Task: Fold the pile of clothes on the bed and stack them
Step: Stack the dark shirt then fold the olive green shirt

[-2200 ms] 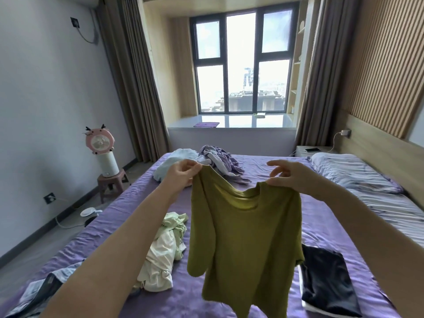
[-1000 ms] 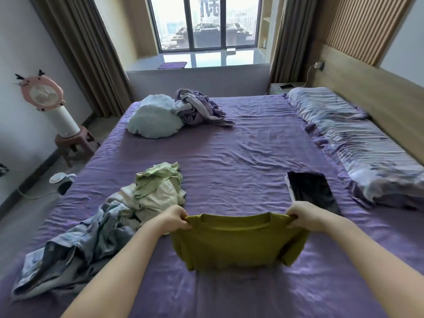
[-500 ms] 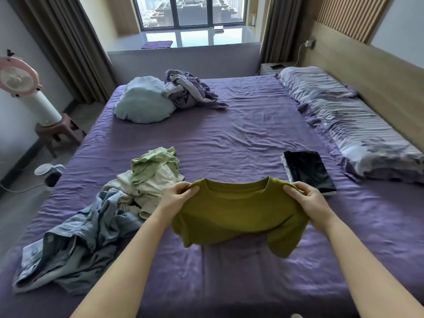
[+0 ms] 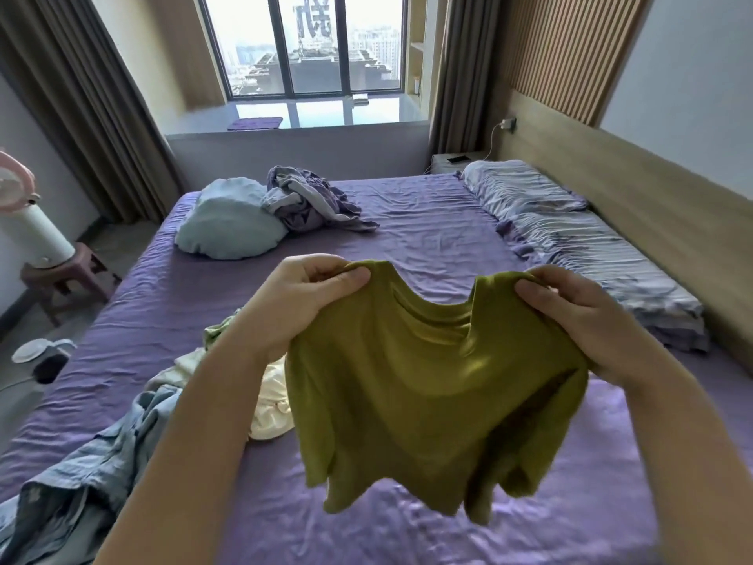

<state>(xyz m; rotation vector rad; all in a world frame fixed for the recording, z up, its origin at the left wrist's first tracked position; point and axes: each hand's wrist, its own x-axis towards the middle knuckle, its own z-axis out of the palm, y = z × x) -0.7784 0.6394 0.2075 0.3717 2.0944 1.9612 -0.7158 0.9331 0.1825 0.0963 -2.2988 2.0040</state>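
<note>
An olive-green T-shirt (image 4: 423,385) hangs in the air above the purple bed (image 4: 428,234), neckline up. My left hand (image 4: 301,303) pinches its left shoulder and my right hand (image 4: 578,316) grips its right shoulder. The hem dangles just over the sheet. To the left lies a loose pile: a pale green and cream garment (image 4: 269,405), partly hidden by my left arm, and a crumpled blue-grey shirt (image 4: 77,487). The shirt hides the bed right behind it.
At the far side of the bed lie a light-blue pillow (image 4: 228,226) and a crumpled purple-grey garment (image 4: 309,201). Striped pillows (image 4: 570,238) line the headboard on the right. A pink fan on a stool (image 4: 36,246) stands on the floor to the left.
Both hands have lifted the green T-shirt off the sheet, from lying low on the bed to hanging in the air. The camera has tilted up, and the shirt now covers the dark folded item.
</note>
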